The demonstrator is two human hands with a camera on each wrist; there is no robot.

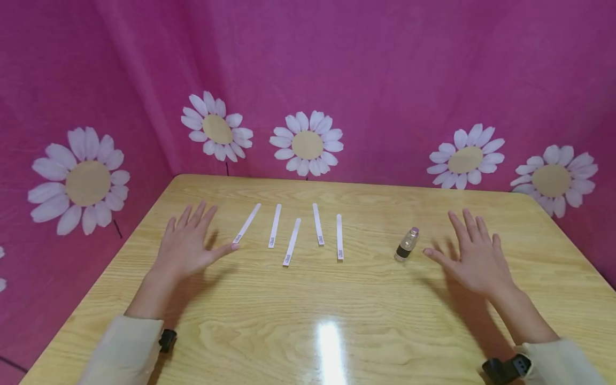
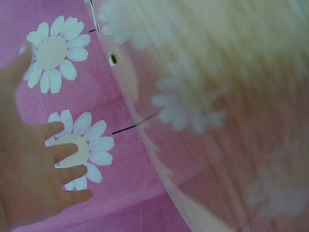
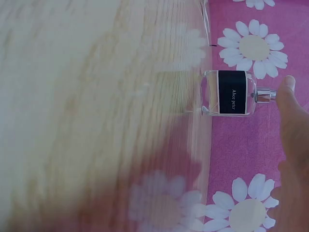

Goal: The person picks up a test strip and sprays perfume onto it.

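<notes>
Several white paper test strips (image 1: 291, 243) with small dark print at their near ends lie spread across the middle of the table. My left hand (image 1: 185, 251) is held palm down with fingers spread, left of them, its thumb tip overlapping the near end of the leftmost strip (image 1: 247, 223) in the head view. A small clear glass perfume bottle (image 1: 406, 245) stands upright toward the right; its black label (image 3: 232, 92) reads "Alice peter". To the right of this bottle my right hand (image 1: 474, 262) hovers, fingers spread, thumb pointing toward it. Both hands hold nothing.
The light wooden table (image 1: 269, 315) has a glossy top with a bright reflection near the front. Behind and to the left hangs a magenta cloth (image 1: 375, 80) printed with white daisies. Dark bands (image 1: 505, 369) show at both wrists, beside pale sleeves.
</notes>
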